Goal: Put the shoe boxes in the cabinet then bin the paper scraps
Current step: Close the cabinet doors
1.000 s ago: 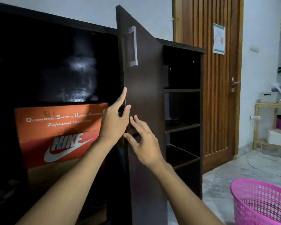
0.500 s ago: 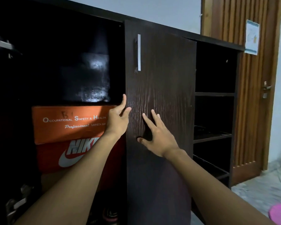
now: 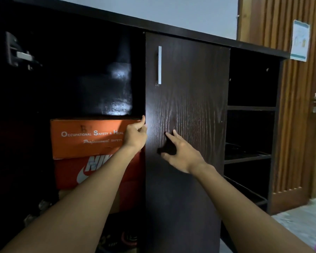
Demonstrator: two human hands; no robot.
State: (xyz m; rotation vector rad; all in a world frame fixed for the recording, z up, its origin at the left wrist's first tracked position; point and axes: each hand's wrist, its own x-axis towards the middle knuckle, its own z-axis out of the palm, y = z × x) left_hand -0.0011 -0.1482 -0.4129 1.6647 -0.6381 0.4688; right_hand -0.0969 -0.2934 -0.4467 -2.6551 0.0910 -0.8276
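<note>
An orange shoe box (image 3: 91,139) with white safety lettering lies flat on a red Nike shoe box (image 3: 69,172), both inside the open compartment of the dark wood-grain cabinet (image 3: 190,36), just left of its door (image 3: 190,110). Right of the door, open shelves (image 3: 248,157) stand dark.

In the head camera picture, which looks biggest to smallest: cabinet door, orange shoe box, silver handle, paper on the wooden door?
1. cabinet door
2. orange shoe box
3. paper notice
4. silver handle: about as tall as the notice, much thinner. The notice hangs farther away.
</note>
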